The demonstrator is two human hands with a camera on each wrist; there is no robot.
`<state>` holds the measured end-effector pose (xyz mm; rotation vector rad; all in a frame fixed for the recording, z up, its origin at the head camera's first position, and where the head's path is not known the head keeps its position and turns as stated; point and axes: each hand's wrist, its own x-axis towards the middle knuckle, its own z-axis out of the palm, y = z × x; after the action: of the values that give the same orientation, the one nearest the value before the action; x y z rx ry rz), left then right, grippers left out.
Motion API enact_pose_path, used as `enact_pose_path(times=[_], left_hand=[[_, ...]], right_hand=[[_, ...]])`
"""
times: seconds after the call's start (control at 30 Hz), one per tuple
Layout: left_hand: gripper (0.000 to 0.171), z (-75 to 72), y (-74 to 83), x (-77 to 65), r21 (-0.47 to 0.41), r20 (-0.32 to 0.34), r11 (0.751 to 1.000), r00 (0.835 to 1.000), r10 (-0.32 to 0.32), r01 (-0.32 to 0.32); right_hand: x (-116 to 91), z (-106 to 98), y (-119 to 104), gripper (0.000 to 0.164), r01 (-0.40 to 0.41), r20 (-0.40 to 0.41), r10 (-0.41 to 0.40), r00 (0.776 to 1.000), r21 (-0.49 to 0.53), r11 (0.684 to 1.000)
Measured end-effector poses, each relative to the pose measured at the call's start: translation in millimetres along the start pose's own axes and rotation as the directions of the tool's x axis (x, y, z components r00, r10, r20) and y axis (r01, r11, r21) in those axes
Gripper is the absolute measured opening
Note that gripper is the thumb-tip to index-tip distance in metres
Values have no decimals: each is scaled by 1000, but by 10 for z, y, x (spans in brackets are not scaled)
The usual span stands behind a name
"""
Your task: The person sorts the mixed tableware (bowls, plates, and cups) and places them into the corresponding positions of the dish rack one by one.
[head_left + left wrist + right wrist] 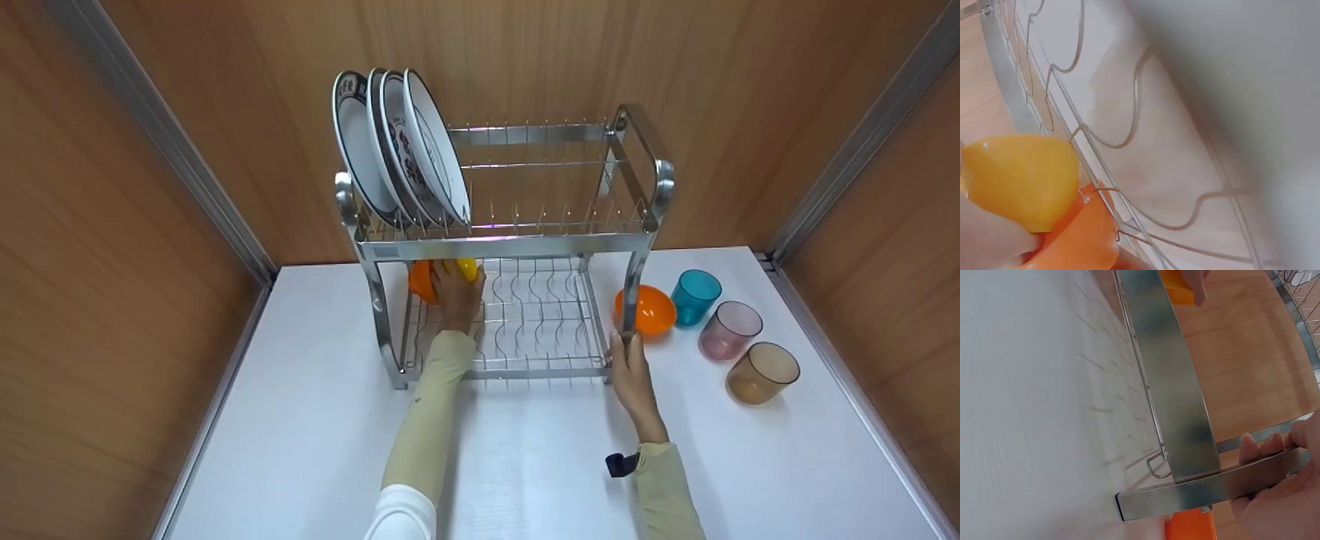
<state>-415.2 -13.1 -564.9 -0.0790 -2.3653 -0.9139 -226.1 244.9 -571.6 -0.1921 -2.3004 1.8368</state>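
Note:
A two-tier metal dish rack [510,246] stands on the white table. My left hand [456,294] reaches into its lower tier and holds a yellow bowl [1024,183], tilted among the wavy wires. Right against it an orange bowl [1086,236] leans at the tier's left end. In the head view my hand hides most of both bowls. My right hand [634,379] grips the rack's front right leg [1264,472], with fingers curled round the metal. Just behind that leg, a second orange bowl [655,311] sits on the table.
Several patterned plates [439,150] stand upright at the left of the upper tier. Right of the rack are a teal cup [696,298], a pink cup [729,331] and an amber cup [761,373]. Wooden panels [525,60] enclose the table [315,435] at the back and sides.

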Motion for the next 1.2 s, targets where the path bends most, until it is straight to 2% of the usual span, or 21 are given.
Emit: enact_pose_path(times=[0.13, 0.23, 0.37, 0.47, 0.53, 0.6, 0.7, 0.8, 0.9, 1.0, 1.07, 1.1, 1.2], left_hand=[[62, -15, 6, -1, 57, 13, 998, 1000, 5, -6], [60, -28, 16, -3, 138, 27, 989, 999, 42, -46], [61, -46, 24, 8, 251, 34, 960, 992, 120, -125], [63, -62, 19, 19, 335, 65, 932, 990, 127, -141], [63, -77, 8, 23, 360, 95, 924, 990, 102, -129], [61, -97, -1, 24, 363, 140, 925, 988, 63, -111], [58, -132, 2, 26, 292, 189, 954, 982, 10, -66], [56, -156, 12, 31, 245, 217, 969, 976, -19, -36], [56, -153, 15, 39, 269, 227, 962, 974, -23, -40], [57, -142, 21, 42, 361, 231, 928, 973, 0, -86], [57, -139, 26, 42, 444, 233, 887, 972, 20, -125], [58, -143, 33, 41, 486, 236, 862, 971, 32, -147], [58, -163, 40, 35, 613, 259, 758, 963, 74, -222]], right_hand=[[3, -1, -5, 36, 5, 7, -5, 1000, 0, 1000], [11, -3, -1, 39, 7, 7, -7, 1000, -4, 1000], [12, 4, 3, 38, 9, -3, -9, 1000, -3, 1000], [12, 10, 6, 36, 15, -5, -15, 1000, -9, 1000], [11, 8, 9, 35, 16, 1, -16, 1000, -9, 1000], [11, 1, 13, 36, 10, 10, -10, 1000, -10, 1000], [3, -21, 2, 37, -8, 29, 8, 1000, 6, 1000], [-38, -32, -118, 39, -37, 46, 36, 998, 1, 999], [-46, -24, -161, 41, -41, 39, 41, 998, -11, 999], [-24, -6, -85, 48, -15, 15, 16, 1000, -17, 1000], [14, -2, 9, 49, 4, 0, -4, 1000, -10, 1000], [13, -2, 8, 50, 13, -3, -13, 1000, -7, 1000], [4, -12, -25, 44, 15, 1, -15, 1000, -1, 1000]])
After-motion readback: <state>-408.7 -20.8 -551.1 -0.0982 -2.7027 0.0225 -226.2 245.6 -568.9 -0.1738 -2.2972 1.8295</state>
